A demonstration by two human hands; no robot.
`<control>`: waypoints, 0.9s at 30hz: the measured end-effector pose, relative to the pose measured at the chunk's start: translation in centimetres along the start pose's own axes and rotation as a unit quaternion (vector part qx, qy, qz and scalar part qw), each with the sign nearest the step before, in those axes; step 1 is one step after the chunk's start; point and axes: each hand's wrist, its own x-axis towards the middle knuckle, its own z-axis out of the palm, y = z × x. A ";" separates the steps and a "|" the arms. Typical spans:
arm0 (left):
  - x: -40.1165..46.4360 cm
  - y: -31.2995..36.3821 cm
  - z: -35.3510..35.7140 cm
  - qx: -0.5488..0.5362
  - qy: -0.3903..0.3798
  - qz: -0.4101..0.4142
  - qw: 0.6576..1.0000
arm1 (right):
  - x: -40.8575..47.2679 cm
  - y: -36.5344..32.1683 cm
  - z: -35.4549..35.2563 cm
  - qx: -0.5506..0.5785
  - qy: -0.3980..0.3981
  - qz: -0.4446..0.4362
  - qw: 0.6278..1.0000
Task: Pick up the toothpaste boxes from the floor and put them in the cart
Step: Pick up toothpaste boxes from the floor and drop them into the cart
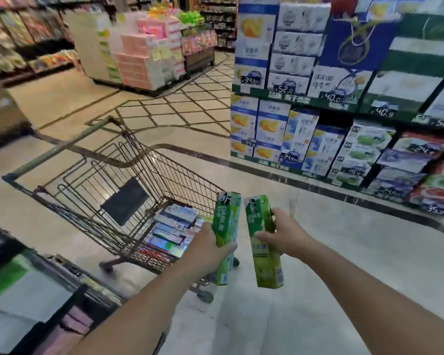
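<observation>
Fingers (232, 248) curled round one green toothpaste box (227, 226) per hand, held upright beside cart (164, 162). Risk: dropped short of basket rim, boxes back on floor.

Blue-and-white drink cartons (290, 73) pack the green shelf (326, 105) at two o'clock, price tags (331, 97) along its edge; pink stacked packs (139, 62) stand at eleven o'clock on the tiled floor (190, 98).

Toothpaste boxes (263, 242) in hands, beside cart (139, 180)
</observation>
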 end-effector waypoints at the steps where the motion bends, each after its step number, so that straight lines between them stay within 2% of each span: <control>1: 1.2 0.0 -0.2 -0.009 0.012 -0.008 1.000 | 1.9 -0.5 -0.1 -0.011 -0.010 -0.007 1.000; 9: 9.1 -4.3 -4.3 -0.029 0.065 -0.100 0.992 | 15.1 -6.2 4.0 -0.081 -0.093 -0.072 0.990; 20: 23.2 -12.3 -10.4 -0.108 0.102 -0.188 0.971 | 30.7 -13.1 10.9 -0.105 -0.136 -0.080 0.982; 27: 29.5 -19.2 -8.4 -0.180 0.126 -0.300 0.928 | 40.3 -13.4 19.3 -0.166 -0.208 -0.087 0.960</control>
